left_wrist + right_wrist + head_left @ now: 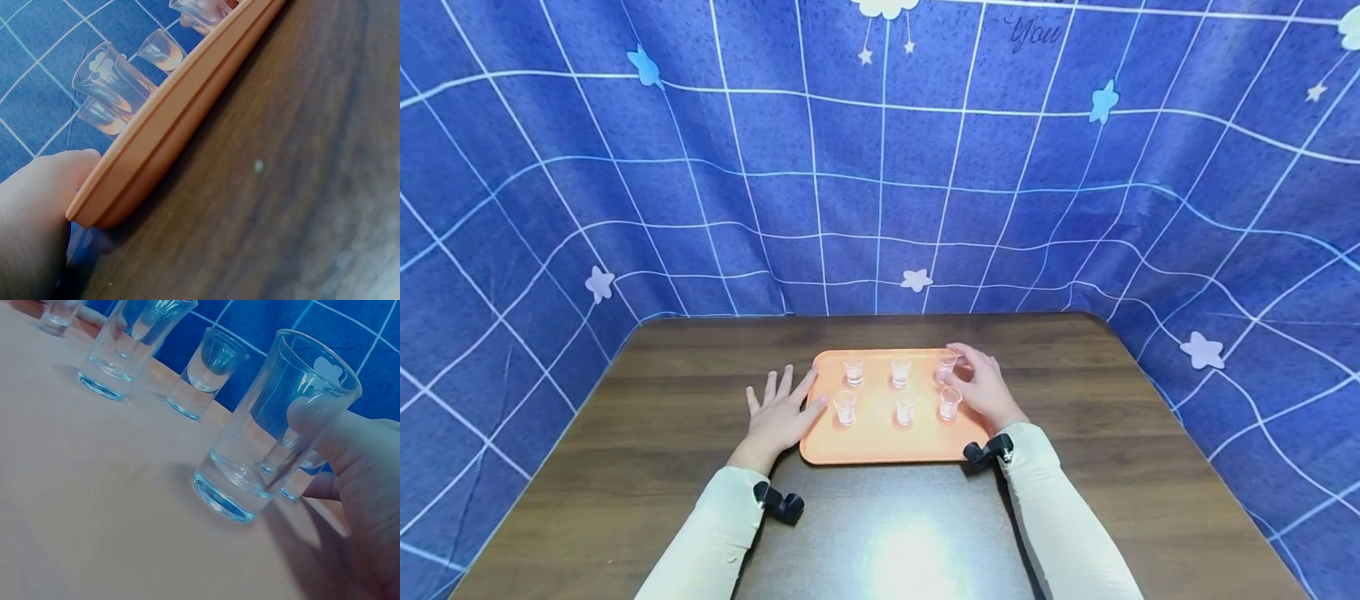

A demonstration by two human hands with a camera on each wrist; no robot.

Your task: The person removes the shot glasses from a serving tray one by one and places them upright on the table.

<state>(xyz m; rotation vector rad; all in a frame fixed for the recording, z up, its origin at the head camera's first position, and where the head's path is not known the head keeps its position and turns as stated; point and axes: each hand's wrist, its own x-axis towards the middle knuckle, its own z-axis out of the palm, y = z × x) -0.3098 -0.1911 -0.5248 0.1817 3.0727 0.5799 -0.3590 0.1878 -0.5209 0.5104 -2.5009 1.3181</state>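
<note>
An orange tray (pixel 880 448) lies on the table, bearing several small clear shot glasses in two rows. My left hand (pixel 775 418) spreads its straight fingers at the tray's left edge, the thumb over the rim. At the far right corner, my right hand (pixel 987 390) pinches a shot glass (pixel 947 363) between thumb and fingers. Nearer to me stands another shot glass (pixel 951 402), which partly hides the pinched one in the right wrist view. The far middle glass (pixel 900 371) and far left glass (pixel 853 369) stand upright on the tray.
The brown wooden table (pixel 685 417) extends around the tray. A blue cloth (pixel 850 208) with white grid lines and stars hangs behind it and along both sides. Black wrist cameras sit on both pale sleeves (pixel 715 525).
</note>
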